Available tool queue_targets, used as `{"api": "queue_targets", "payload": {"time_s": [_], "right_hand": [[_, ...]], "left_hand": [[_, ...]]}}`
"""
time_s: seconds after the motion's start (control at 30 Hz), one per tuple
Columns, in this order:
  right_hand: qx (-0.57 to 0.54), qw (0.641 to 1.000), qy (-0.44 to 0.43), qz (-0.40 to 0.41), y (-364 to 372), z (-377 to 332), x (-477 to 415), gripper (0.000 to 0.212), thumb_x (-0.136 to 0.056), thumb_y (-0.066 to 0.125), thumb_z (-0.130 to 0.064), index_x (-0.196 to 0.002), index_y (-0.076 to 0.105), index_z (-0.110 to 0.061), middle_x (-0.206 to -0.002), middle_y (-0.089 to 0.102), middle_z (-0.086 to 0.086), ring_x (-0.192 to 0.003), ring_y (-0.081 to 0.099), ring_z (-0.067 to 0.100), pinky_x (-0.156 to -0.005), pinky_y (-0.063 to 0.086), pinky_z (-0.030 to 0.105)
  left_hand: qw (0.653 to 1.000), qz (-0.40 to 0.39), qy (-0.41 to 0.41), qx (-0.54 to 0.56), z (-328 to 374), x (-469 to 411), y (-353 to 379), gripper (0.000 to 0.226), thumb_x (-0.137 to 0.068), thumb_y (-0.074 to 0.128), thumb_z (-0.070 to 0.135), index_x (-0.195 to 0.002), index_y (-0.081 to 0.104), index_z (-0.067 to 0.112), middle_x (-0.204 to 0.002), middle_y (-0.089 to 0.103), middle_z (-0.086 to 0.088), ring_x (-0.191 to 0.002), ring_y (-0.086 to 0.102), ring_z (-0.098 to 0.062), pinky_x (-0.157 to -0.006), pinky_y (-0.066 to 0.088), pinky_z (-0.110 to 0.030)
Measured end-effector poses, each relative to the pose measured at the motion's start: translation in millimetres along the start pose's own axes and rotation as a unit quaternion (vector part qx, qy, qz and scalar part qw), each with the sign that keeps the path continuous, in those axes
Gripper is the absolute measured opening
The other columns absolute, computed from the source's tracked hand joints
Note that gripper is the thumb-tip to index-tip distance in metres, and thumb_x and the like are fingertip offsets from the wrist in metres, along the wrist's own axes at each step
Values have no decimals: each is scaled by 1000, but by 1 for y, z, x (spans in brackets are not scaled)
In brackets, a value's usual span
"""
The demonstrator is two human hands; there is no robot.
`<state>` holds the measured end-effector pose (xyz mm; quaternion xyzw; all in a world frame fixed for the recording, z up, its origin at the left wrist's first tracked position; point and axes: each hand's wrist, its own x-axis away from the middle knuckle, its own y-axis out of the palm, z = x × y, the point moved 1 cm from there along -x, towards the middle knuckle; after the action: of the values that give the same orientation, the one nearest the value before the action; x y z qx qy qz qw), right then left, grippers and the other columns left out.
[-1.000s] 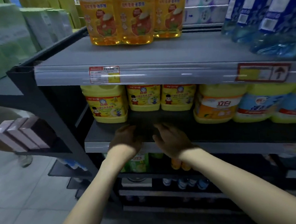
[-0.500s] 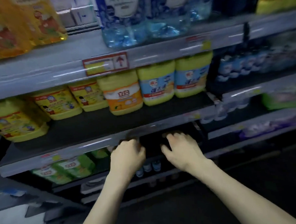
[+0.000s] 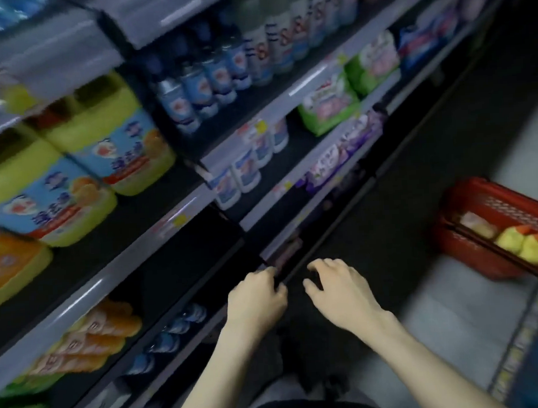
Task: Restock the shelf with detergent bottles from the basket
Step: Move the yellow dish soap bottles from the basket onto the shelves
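A red plastic basket (image 3: 469,243) stands on the floor at the right, with yellow-capped detergent bottles (image 3: 520,245) lying inside. The grey shelf (image 3: 133,261) runs along the left, carrying yellow detergent jugs (image 3: 103,150) with blue labels. My left hand (image 3: 255,295) and my right hand (image 3: 337,286) hover side by side in the aisle, low in front of the shelf, fingers loosely curled and holding nothing. Both hands are well left of the basket.
Blue spray bottles (image 3: 199,89), green packs (image 3: 328,107) and purple packs (image 3: 337,159) fill the shelves further along. Orange bottles (image 3: 94,337) lie on a lower shelf. The dark aisle floor (image 3: 400,172) stretches ahead. My legs show at the bottom edge.
The view has swung right and down, from the yellow jugs toward the aisle, so the red basket is now in sight. Both hands came off the shelf edge and dropped lower, still empty.
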<state>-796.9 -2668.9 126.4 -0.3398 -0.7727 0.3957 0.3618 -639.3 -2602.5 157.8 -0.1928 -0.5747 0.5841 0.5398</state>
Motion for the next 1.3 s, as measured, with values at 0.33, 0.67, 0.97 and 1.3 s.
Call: {"api": "queue_targets", "payload": {"time_s": [0.33, 0.67, 0.97, 1.3], "right_hand": [[-75, 968, 237, 40, -10, 104, -21, 35, -103, 52, -44, -131, 63, -28, -129, 68, -6, -124, 60, 21, -96, 51, 36], [-123, 900, 412, 64, -36, 187, -24, 37, -102, 54, -43, -132, 65, -25, -128, 69, 1, -121, 64, 26, -96, 52, 36], [-214, 841, 492, 70, -52, 321, -18, 30, -100, 56, -40, -122, 66, -22, -119, 70, 4, -108, 66, 28, -78, 46, 33], [-204, 873, 441, 53, -133, 490, -50, 39, -101, 53, -41, -134, 62, -21, -130, 68, 4, -118, 63, 28, -91, 53, 37]], "left_hand": [[981, -149, 115, -40, 102, -99, 47, 37, -98, 49, 34, -129, 65, 20, -128, 69, -9, -119, 65, -36, -93, 51, -40], [931, -210, 261, -146, 210, -177, 80, 32, -98, 49, 36, -116, 66, 15, -120, 71, -11, -113, 67, -38, -87, 51, -40], [884, -256, 328, -211, 359, -222, 139, 32, -100, 52, 40, -116, 65, 17, -118, 70, -9, -112, 67, -38, -89, 53, -41], [859, -268, 355, -254, 540, -269, 174, 33, -95, 53, 36, -123, 65, 22, -122, 70, -9, -112, 68, -37, -93, 55, -43]]}}
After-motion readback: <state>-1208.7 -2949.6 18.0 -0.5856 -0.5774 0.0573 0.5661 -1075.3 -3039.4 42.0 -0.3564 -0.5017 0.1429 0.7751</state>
